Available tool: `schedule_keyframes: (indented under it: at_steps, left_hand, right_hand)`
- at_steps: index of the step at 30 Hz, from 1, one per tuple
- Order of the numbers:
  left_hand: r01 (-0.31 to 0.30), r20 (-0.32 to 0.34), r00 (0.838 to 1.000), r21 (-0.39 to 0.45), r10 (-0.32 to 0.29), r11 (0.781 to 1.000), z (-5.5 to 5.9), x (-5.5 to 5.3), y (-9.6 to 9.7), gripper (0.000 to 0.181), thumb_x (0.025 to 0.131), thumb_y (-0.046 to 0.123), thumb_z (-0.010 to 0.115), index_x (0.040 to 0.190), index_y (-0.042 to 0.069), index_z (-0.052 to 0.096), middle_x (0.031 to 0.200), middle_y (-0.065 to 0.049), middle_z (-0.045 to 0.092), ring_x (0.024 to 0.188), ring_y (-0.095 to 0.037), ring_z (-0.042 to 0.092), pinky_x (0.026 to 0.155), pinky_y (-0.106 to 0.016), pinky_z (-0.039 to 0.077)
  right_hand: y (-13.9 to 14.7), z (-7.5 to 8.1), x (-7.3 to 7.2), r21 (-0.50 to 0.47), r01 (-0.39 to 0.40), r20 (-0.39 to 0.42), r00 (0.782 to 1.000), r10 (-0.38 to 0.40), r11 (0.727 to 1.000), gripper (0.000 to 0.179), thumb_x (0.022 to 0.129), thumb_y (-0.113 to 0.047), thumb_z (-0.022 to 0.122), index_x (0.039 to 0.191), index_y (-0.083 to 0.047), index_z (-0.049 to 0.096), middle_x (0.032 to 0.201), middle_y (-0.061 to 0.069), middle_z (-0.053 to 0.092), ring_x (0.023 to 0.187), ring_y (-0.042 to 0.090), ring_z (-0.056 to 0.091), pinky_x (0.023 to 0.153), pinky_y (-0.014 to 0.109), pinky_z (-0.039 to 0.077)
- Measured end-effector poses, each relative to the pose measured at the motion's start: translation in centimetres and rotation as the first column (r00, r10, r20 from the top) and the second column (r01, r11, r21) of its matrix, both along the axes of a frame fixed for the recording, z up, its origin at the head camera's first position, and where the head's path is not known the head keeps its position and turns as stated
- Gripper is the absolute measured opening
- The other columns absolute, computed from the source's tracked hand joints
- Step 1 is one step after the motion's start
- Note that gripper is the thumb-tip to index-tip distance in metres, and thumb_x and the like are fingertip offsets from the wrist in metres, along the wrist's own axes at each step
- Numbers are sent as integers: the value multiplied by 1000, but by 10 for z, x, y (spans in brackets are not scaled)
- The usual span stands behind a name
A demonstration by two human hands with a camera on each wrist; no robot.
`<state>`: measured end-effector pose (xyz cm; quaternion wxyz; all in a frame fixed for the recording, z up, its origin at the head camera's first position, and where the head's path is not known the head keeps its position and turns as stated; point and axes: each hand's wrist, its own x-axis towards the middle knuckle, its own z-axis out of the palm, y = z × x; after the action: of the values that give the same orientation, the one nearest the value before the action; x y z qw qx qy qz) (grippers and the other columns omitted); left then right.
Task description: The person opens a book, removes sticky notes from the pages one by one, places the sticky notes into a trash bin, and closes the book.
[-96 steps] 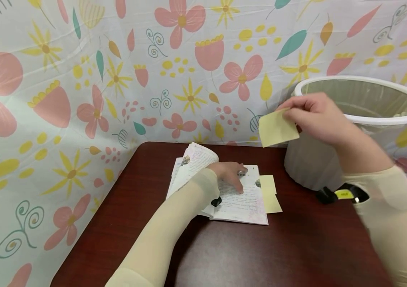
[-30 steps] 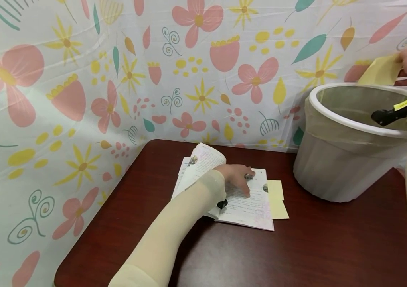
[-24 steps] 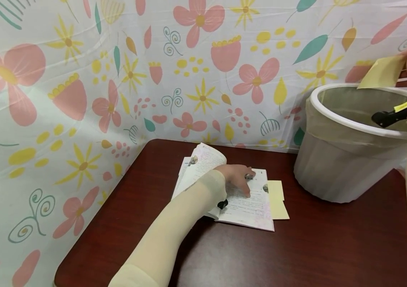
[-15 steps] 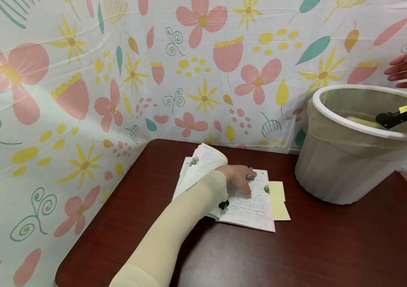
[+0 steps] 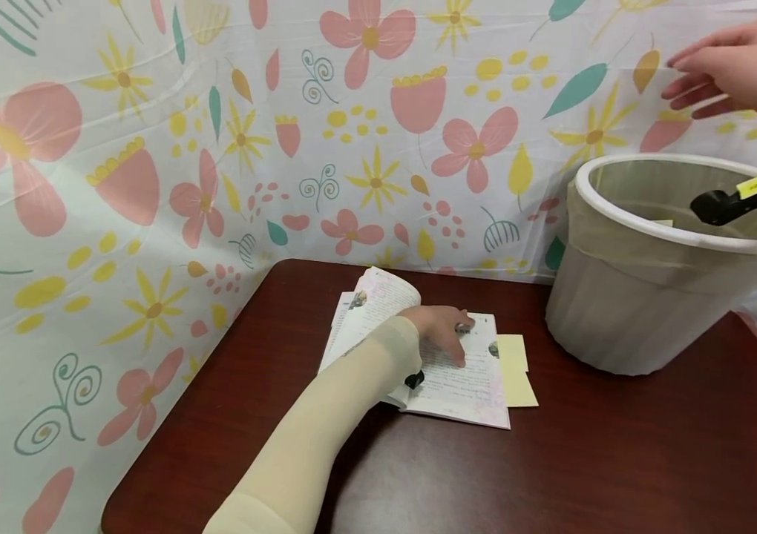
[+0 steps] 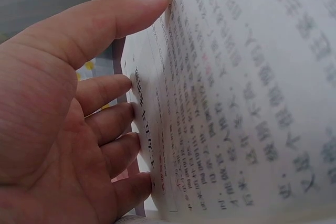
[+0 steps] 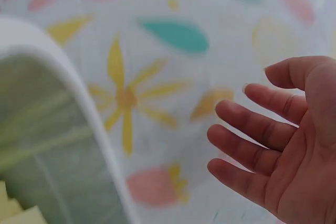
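Observation:
An open book (image 5: pixel 461 389) lies on the dark red table, its left pages curling up. My left hand (image 5: pixel 441 330) rests on the right page, and the left wrist view shows its thumb and fingertips touching the printed sheet (image 6: pixel 226 98). Yellow sticky notes (image 5: pixel 513 371) stick out from the book's right edge. Above the bin (image 5: pixel 608 304), my right hand (image 5: pixel 742 74) hovers with nothing in it; in the right wrist view its fingers (image 7: pixel 252 148) are spread and relaxed. Inside the bin, pieces of yellow paper (image 7: pixel 23 216) show at the lower left of that view.
The bin has a white rim (image 5: pixel 592 193) and a thin liner folded over it; it stands at the table's (image 5: pixel 552 475) right rear. A flower-printed curtain (image 5: pixel 218 133) hangs behind and to the left, close to the table edge.
My right hand carried a yellow sticky note over to the bin and let go of it; the note dropped inside. The hand has since risen. My left hand has stayed on the book.

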<state>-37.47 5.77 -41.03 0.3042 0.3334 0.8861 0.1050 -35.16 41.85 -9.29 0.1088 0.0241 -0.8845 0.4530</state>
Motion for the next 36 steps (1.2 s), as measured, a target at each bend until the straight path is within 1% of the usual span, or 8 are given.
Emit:
schedule_keyframes:
  at_steps: [4, 7, 10, 13, 21, 28, 32, 36]
  left_hand:
    - [-5, 0, 1000, 3, 5, 1000, 4, 3, -1, 97, 82, 44, 84, 162, 36, 30, 173, 16, 13, 161, -6, 9, 128, -27, 21]
    - [-5, -6, 1000, 3, 5, 1000, 6, 4, -1, 97, 83, 44, 83, 163, 36, 29, 173, 15, 13, 161, -6, 9, 129, -27, 20]
    - [-10, -7, 1000, -3, 10, 1000, 7, 4, -2, 96, 83, 44, 83, 163, 36, 29, 173, 15, 13, 161, -6, 8, 129, -27, 19]
    - [-20, -6, 1000, -4, 20, 1000, 7, 4, -2, 95, 83, 44, 83, 162, 36, 31, 173, 15, 14, 161, -6, 9, 129, -28, 20]
    - [-39, 7, 999, 18, 39, 999, 3, 2, -3, 95, 82, 43, 85, 161, 38, 33, 173, 16, 14, 161, -5, 9, 128, -28, 21]
    - [-47, 1, 999, 14, 47, 999, 2, 1, -3, 95, 81, 45, 85, 161, 40, 32, 173, 17, 14, 161, -5, 10, 128, -29, 21]
    - [-31, -21, 999, -6, 31, 999, 4, 0, -1, 96, 81, 47, 85, 161, 39, 33, 173, 16, 16, 161, -6, 12, 128, -28, 21]
    - [-17, -27, 1000, -27, 16, 999, 5, -1, 0, 95, 81, 48, 84, 161, 37, 34, 172, 15, 17, 160, -6, 13, 128, -27, 20]
  right_hand:
    - [-45, 6, 25, 151, -46, -96, 993, 61, 987, 14, 106, -25, 55, 109, -34, 65, 83, -33, 67, 76, -11, 62, 60, 6, 47]
    - [-75, 3, 44, 321, -29, -123, 990, 72, 947, 20, 104, -30, 57, 122, -31, 67, 87, -36, 61, 84, -9, 54, 69, 5, 39]
    - [-100, -7, 61, 437, -42, -141, 983, 114, 899, 35, 102, -35, 61, 134, -22, 66, 86, -37, 61, 86, -4, 50, 70, 12, 35]
    - [-121, -25, 75, 461, -102, -169, 965, 201, 881, 39, 100, -33, 65, 136, -16, 67, 87, -37, 64, 86, -7, 54, 72, 11, 37]
    - [-154, -90, 106, 387, -300, -186, 901, 392, 872, 29, 99, -14, 68, 128, -13, 72, 104, -27, 73, 94, -10, 67, 78, 5, 48]
    - [-159, -159, 107, 303, -378, -99, 900, 424, 875, 31, 101, -13, 65, 131, -8, 69, 124, 12, 75, 104, -15, 62, 84, 5, 47]
    - [-157, -196, 99, 299, -377, -41, 913, 406, 877, 31, 103, -19, 61, 131, -7, 69, 125, 14, 74, 106, -13, 62, 87, 7, 48]
    - [-157, -234, 91, 326, -355, 34, 931, 364, 876, 31, 105, -25, 58, 130, -10, 70, 125, 12, 74, 110, 8, 67, 91, 22, 53]
